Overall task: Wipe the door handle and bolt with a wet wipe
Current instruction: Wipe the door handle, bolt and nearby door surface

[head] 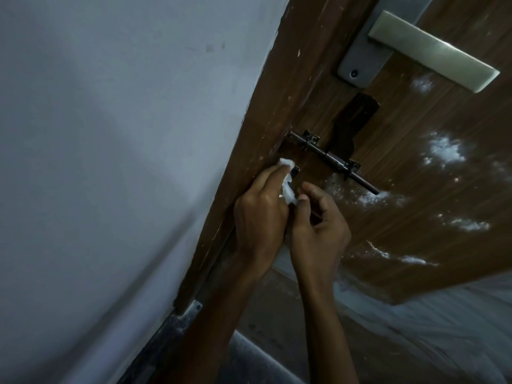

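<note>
A dark metal sliding bolt is fixed across the brown wooden door, below a flat metal lever handle on a grey plate. My left hand holds a crumpled white wet wipe against the door edge just below the bolt's left end. Part of the wipe shows between both hands. My right hand is beside it with fingers curled, its thumb and fingertips touching the lower part of the wipe.
A pale grey wall fills the left side. The brown door frame runs diagonally beside it. White splotches mark the door surface at the right. A dark patch sits above the bolt.
</note>
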The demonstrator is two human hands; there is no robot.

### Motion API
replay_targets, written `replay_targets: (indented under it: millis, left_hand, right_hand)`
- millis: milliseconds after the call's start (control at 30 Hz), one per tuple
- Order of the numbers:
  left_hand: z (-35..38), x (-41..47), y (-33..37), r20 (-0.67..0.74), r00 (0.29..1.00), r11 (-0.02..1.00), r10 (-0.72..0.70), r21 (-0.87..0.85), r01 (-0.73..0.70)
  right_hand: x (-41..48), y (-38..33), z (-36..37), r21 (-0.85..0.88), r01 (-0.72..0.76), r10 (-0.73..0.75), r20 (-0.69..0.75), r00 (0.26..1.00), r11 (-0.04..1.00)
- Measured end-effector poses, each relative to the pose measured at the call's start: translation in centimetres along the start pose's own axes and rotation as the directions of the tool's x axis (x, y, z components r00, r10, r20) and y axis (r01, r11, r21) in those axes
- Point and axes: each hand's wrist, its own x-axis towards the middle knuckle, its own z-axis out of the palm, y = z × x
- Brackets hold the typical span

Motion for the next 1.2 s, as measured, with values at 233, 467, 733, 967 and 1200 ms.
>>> replay_targets:
  millis: [233, 467, 733, 967, 1200]
  left_hand:
    - [0.7, -2.6, -1.5, 0.157, 0.987, 0.998, -0.032, 0.051, 0.024]
    - [0.2, -0.4, 0.8, -0.097, 0.995, 0.999, -0.037, 0.033, 0.040]
    - [-0.7, -1.5, -0.3, -0.018, 1.000, 0.998, -0.009, 0.065, 0.010]
    - [-0.3, 0.8, 1.6, -0.050, 0.984, 0.952, 0.173, 0.263, -0.155]
    - [0.1, -0.1, -0.6, 0.046, 0.999, 1.000, -0.023, 0.015, 0.023]
  right_hand:
    - [-0.3, 0.5, -0.7, -0.001, -0.030, 0.030, -0.008, 1.000, 1.000]
    - [-0.3, 0.6, -1.8, -0.021, 0.010, -0.010, -0.039, 0.999, 1.000]
    - [-0.4, 1.1, -2.3, 0.006, -0.001, 0.001, -0.037, 0.999, 1.000]
    - [-0.6, 1.4, -2.6, -0.013, 0.000, 0.000, -0.030, 1.000, 1.000]
    - [-0.7, 1.5, -2.6, 0.007, -0.021, 0.021, -0.038, 0.999, 1.000]
